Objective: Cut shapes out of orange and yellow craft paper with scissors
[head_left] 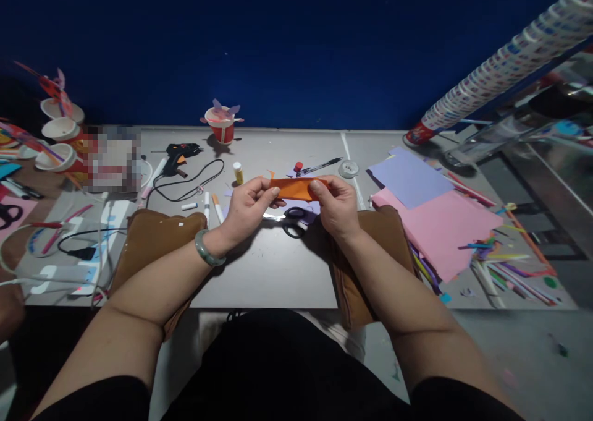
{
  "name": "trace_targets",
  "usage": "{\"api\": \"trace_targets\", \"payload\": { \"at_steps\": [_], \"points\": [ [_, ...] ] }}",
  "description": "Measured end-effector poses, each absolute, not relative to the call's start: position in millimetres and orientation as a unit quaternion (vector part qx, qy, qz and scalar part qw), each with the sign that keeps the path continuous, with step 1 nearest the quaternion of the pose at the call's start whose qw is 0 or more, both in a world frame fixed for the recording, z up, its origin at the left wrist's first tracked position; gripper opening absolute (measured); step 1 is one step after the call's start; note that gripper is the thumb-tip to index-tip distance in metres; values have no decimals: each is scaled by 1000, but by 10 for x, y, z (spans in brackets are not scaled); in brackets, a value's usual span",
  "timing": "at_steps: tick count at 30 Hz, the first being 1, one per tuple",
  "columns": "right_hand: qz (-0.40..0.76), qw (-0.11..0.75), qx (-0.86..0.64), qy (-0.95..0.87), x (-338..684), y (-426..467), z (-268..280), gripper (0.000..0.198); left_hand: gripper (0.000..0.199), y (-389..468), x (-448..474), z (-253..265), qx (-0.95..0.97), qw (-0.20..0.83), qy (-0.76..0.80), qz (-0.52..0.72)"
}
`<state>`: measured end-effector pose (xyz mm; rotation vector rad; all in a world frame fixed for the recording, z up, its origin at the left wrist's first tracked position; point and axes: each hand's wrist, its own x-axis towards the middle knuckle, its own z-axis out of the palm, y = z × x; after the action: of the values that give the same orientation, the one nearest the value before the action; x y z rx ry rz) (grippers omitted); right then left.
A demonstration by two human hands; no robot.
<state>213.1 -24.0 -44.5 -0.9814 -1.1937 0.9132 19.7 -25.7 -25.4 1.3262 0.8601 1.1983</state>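
Observation:
Between my two hands a strip of orange paper [295, 190] is stretched level above the table. My left hand [248, 206], with a green bangle on its wrist, pinches the strip's left end between thumb and fingers. The right end is pinched by my right hand [338, 203]. Just below the strip lies a pair of scissors [293, 229] with black handles, its blades pointing left. Scraps of purple paper [311, 209] are partly hidden under the scissors and my hands. A glue stick [238, 173] with a white cap stands behind my left hand.
A decorated paper cup [223, 127] stands at the back. Left are a hot glue gun [178, 159] and a power strip [106, 238]. Brown cushions [157, 242] lie under both forearms. Pink paper [445, 223], a tape roll [348, 169] and a tall stack of cups [500, 62] are right.

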Motion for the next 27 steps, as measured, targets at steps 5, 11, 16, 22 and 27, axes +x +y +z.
{"api": "trace_targets", "payload": {
  "at_steps": [5, 11, 16, 22, 27],
  "points": [
    [362, 632, -437, -529, 2111, -256, -415, 34, 33, -262, 189, -220, 560, 550, 366, 500],
    [356, 628, -443, -532, 2108, -274, -392, 38, 33, -255, 185, -229, 550, 569, 374, 484],
    [361, 626, -447, -527, 2108, -281, -381, 41, 30, -260, 183, -222, 543, 586, 370, 474],
    [376, 613, -460, -521, 2102, -299, -354, 43, 32, -244, 188, -247, 534, 602, 371, 464],
    [379, 606, -466, -521, 2110, -297, -357, 43, 39, -223, 188, -270, 518, 613, 386, 455]
  ]
}}
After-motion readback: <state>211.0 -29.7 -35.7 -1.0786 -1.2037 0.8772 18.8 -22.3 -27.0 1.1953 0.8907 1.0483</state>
